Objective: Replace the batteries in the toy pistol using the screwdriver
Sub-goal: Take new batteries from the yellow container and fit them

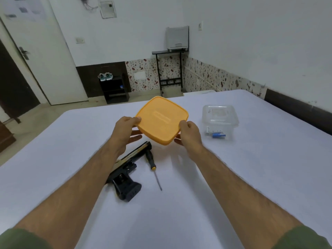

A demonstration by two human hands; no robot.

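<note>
An orange square lid (161, 119) is held flat in the air by both hands. My left hand (125, 131) grips its left edge and my right hand (189, 132) grips its right edge. Below them, the black and gold toy pistol (125, 173) lies on its side on the white surface, partly hidden by my left forearm. A screwdriver (152, 166) with a black and yellow handle lies just right of the pistol, its tip pointing toward me. A clear plastic container (220, 121) stands open to the right, with batteries (216, 133) inside.
The white sheet-covered surface (251, 177) extends all around, its far edge just behind the lid. Beyond it are a black shoe rack (115, 88), a small black stand (169, 69) and a white door (53, 56).
</note>
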